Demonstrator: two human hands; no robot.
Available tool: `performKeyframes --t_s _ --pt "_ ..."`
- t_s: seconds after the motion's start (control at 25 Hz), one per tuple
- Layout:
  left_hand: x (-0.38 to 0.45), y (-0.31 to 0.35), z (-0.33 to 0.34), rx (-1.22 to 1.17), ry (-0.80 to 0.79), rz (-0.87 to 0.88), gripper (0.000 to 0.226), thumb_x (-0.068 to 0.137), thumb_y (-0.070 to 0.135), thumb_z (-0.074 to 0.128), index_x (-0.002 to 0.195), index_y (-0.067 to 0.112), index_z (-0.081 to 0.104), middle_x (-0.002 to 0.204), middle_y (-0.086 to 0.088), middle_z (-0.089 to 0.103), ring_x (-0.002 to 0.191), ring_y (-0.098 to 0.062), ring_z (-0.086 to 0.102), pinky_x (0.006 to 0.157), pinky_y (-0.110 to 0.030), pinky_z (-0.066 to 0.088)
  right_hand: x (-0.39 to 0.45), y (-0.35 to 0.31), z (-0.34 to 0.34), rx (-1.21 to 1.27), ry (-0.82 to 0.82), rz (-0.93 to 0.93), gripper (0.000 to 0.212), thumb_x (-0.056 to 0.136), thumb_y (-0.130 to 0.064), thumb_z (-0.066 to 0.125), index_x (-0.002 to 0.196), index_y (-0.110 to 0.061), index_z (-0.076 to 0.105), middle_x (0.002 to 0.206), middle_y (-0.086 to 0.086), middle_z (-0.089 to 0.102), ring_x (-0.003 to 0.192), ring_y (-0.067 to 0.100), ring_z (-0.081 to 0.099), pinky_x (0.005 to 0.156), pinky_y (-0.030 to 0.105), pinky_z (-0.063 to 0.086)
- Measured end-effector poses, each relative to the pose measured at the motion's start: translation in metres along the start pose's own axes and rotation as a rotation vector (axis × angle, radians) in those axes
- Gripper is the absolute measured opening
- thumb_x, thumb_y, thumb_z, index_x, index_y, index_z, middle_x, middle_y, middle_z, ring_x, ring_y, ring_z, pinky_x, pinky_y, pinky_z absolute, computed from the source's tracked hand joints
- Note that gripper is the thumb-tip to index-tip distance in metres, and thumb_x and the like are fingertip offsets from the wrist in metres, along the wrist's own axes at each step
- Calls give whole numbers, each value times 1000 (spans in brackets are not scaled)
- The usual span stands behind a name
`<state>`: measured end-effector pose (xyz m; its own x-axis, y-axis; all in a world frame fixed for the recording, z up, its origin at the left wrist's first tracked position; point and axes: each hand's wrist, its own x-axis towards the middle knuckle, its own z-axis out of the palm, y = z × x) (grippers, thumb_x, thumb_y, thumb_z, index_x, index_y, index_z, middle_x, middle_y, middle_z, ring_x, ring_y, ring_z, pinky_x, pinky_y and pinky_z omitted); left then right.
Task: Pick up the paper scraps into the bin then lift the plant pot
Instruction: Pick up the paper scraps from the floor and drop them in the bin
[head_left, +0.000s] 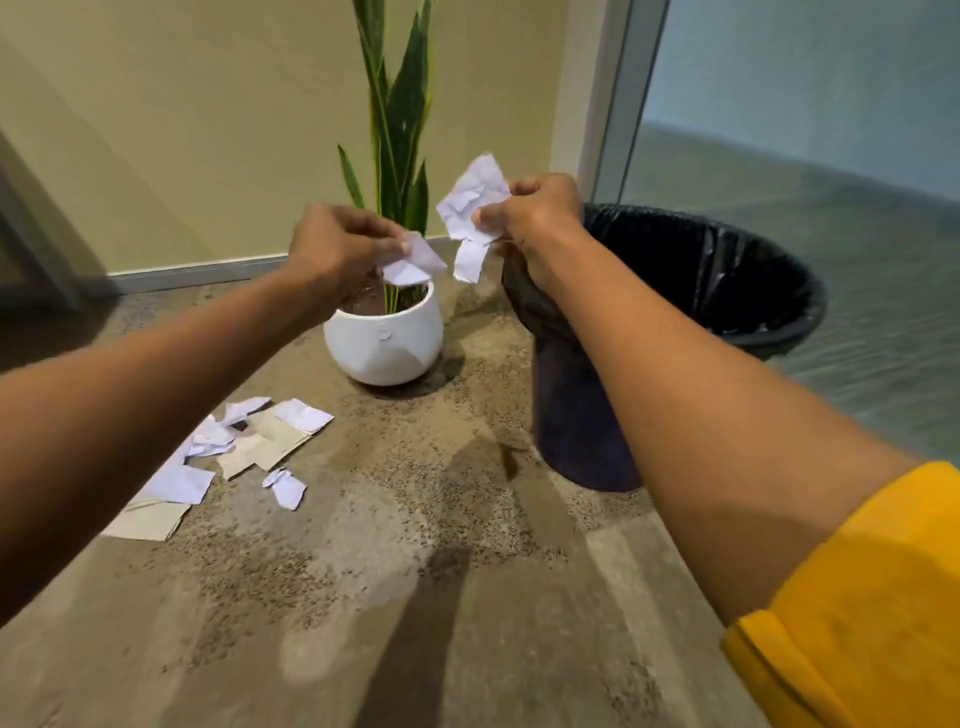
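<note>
My left hand (337, 247) pinches a small white paper scrap (418, 262) above the white round plant pot (384, 343). My right hand (535, 213) grips a bunch of crumpled white paper scraps (472, 205) at the left rim of the black bin (727, 291), which is lined with a black bag. Tall green leaves (400, 104) rise from the pot. Several more scraps of white and beige paper (244, 447) lie on the floor to the left, in front of the pot.
The floor is speckled brown stone. A pale green wall with a grey skirting (197, 273) stands behind the pot. A glass panel with a metal frame (623, 93) rises behind the bin. My right sleeve (872, 613) is yellow.
</note>
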<state>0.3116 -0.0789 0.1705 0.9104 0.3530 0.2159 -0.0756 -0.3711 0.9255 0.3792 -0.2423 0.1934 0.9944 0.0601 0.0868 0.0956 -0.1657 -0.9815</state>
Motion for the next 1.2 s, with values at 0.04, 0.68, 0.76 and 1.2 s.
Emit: performKeyframes --t_s 0.04,0.68,0.76,1.2 --pt "3 15 9 -22 -7 26 13 77 2 70 73 13 66 72 -5 64 65 -14 61 53 -17 52 3 -3 -10 -9 60 -5 22 70 3 75 78 -13 62 97 8 69 77 20 67 53 23 54" --pt "5 62 98 -255 -179 -115 22 85 0 62 106 -4 58 89 -14 60 70 -18 67 66 -21 60 27 13 -87 -287 290 104 27 74 -7 77 97 0 66 101 17 69 57 21 62 41 24 42" --pt "2 61 94 -244 -175 -106 20 87 -2 58 107 -3 58 90 -13 59 73 -18 67 69 -22 60 23 8 -80 -297 247 31 20 77 -4 72 96 -1 69 98 16 70 52 16 59 40 22 41" --pt "-16 -37 -27 -45 2 -231 14 89 -5 53 82 5 61 77 -11 58 69 -17 60 58 -23 59 -40 33 53 -480 -331 -286 3 84 -8 68 87 -8 70 88 5 70 63 8 61 54 16 46"
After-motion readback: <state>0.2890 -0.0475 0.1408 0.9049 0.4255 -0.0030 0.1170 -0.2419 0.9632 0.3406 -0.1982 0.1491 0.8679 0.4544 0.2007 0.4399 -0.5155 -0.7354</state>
